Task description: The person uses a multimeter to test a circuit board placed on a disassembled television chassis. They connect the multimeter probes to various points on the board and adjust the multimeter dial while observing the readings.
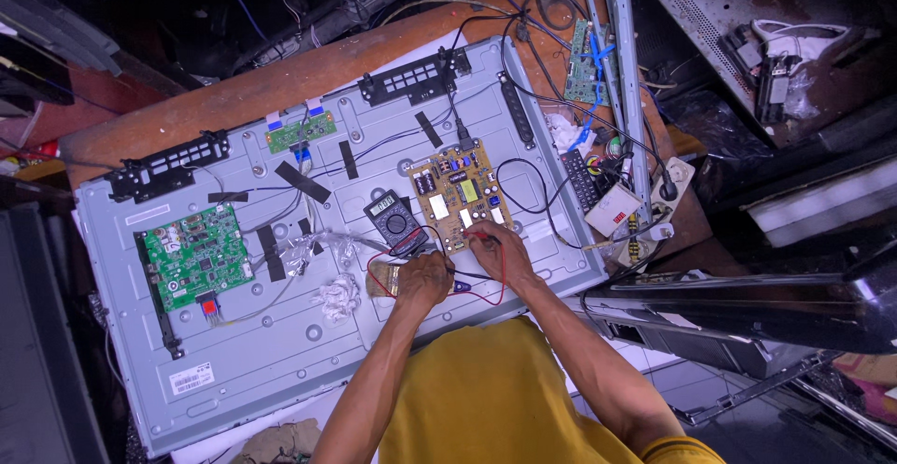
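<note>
Centre of the frame, over the grey metal back panel (280, 352) of a flat TV lying on a wooden table (280, 81): right hand (493, 247) is pinching a red probe (478, 236) down onto the lower edge of the yellow-tan power board (458, 193), fingers closed together on it; left hand (422, 279) is sitting just beside, lower left, fingers curled shut on what looks like the black probe (460, 285), though the grip itself is partly hidden; red lead (498, 282) is looping under both wrists, running back twd the black multimeter (396, 221), which is lying flat just left of the pwr board.

Handling, as a judgement: probes are looking light, stiff, thin; best held by the insulated shaft near the tip, like a pen; leads are soft and floppy, prone to snagging; pwr board is rigid but fragile, w/ exposed parts, so edges only.

Left of centre, green main board (196, 254) is sitting well apart; small green strip board (301, 131) is showing upper centre; crumpled white wad (338, 294) is lying near the left hand; remote control (581, 180) is resting off the panel's right edge, beside a white power strip (668, 193).
</note>
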